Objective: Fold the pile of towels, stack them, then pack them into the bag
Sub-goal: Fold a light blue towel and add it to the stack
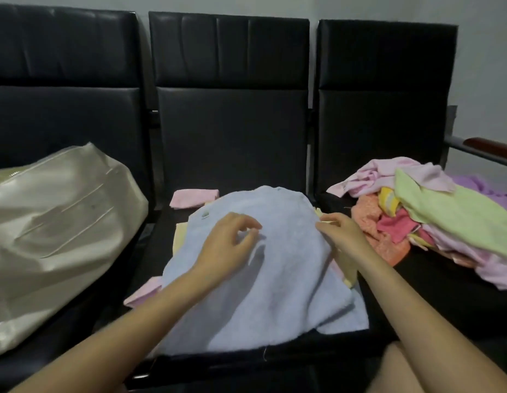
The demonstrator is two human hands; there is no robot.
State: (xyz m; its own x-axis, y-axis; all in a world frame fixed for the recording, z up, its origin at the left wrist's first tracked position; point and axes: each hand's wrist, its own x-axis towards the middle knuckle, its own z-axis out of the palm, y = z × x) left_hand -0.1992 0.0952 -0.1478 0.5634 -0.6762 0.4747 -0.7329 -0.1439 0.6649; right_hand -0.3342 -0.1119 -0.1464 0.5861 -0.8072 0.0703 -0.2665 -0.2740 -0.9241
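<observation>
A row of black padded seats [232, 131] carries everything: a big cream bag [53, 236] slumped on the left seat, a loose pile of towels [434, 217] in pink, green, orange and purple on the right seat, and a pale blue towel [263, 279] spread over yellow and pink ones on the middle seat, with a small folded pink towel [194, 198] just beyond it. The left hand [226, 245] hovers curled and released over the blue towel, while the right hand [341, 232] pinches its right edge. Being soft, light and limp, the towel is probably best taken at corners or edges.
</observation>
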